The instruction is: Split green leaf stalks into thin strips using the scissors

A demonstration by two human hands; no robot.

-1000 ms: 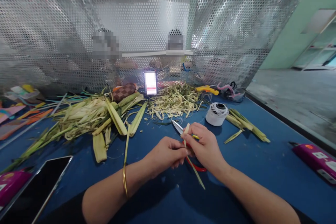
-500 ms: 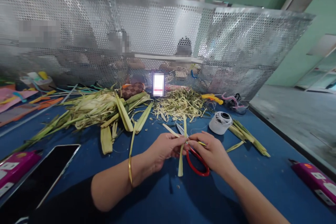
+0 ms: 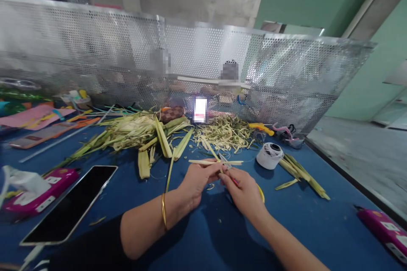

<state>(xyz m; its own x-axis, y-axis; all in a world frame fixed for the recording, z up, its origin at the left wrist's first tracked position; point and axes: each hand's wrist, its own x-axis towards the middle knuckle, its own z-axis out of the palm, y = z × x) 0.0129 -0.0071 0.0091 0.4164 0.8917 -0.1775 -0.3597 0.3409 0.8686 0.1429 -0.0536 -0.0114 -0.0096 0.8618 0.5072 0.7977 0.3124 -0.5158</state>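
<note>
Pale green leaf strips (image 3: 203,162) cross one another at my fingertips. My left hand (image 3: 195,182) is closed, pinching them between thumb and fingers. In my right hand (image 3: 244,192) are scissors (image 3: 261,194) with red and yellow handle parts; the palm hides most of them. Their blade tips show just beyond my fingers. The right thumb and forefinger meet the left fingertips at the strips, so the exact contact there is hard to make out. To the right of my hands stands a spool of white thread (image 3: 269,156), and a fine thread runs from it toward them.
Behind my hands lie a heap of leaves (image 3: 133,131) and a pile of thin shreds (image 3: 225,133). More leaf pieces (image 3: 302,173) rest at right. A phone (image 3: 71,203) and a magenta power strip (image 3: 41,192) lie at left. A perforated metal screen (image 3: 197,51) bounds the back.
The strip that hung down from my fingers now lies nearly crosswise. The scissors have turned in my right hand, hiding the red loop and showing yellow. My view has tilted up and shifted left.
</note>
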